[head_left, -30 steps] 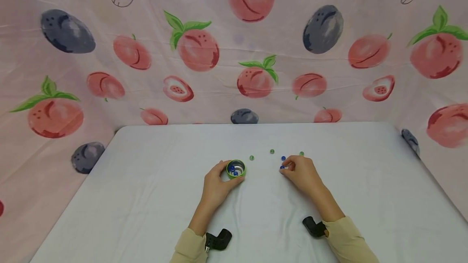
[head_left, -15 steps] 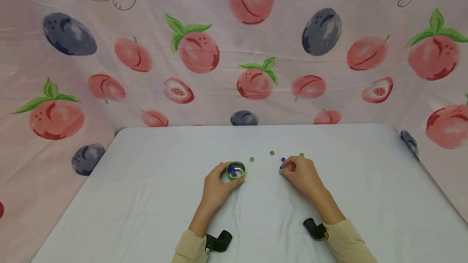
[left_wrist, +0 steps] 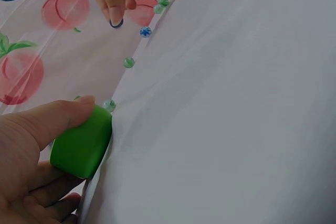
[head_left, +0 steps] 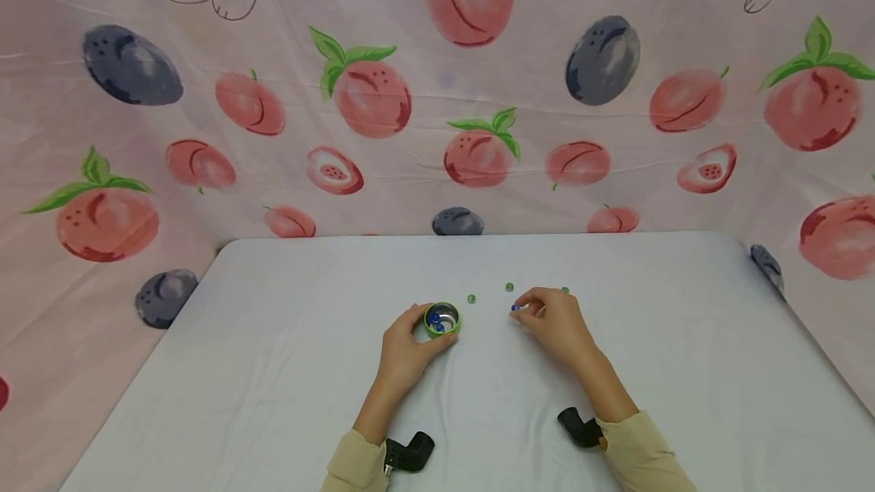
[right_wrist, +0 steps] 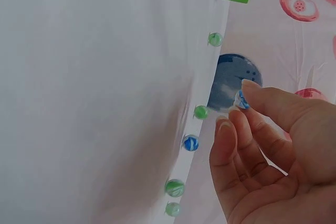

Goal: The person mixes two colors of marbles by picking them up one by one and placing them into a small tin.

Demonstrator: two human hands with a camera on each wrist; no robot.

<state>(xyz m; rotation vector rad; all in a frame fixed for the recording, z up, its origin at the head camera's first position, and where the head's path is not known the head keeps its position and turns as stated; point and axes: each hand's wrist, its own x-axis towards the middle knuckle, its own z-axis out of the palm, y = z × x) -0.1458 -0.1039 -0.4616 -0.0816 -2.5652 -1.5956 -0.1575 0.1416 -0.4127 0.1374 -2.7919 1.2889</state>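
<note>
My left hand (head_left: pixel 402 349) grips a small green cup (left_wrist: pixel 84 142) with a shiny metal inside, fingers and thumb on opposite sides of it. Several blue marbles (head_left: pixel 436 320) lie in the cup, seen from above in the head view. Between thumb and fingertip, my right hand (head_left: pixel 557 326) pinches a blue marble (right_wrist: pixel 242 99), raised off the table to the right of the cup. Another blue marble (right_wrist: pixel 191 142) rests on the table near that hand; in the head view the hand hides it.
Several green marbles lie spread over the white table (head_left: pixel 273 401): one green marble (head_left: pixel 472 299) just right of the cup, another green marble (head_left: pixel 509 287) farther back, and others beyond my right hand. A fruit-printed cloth (head_left: pixel 396 196) hangs behind and at both sides.
My right hand has lifted the pinched blue marble from the table and shifted left, towards the cup. The left hand and the cup stay in place.
</note>
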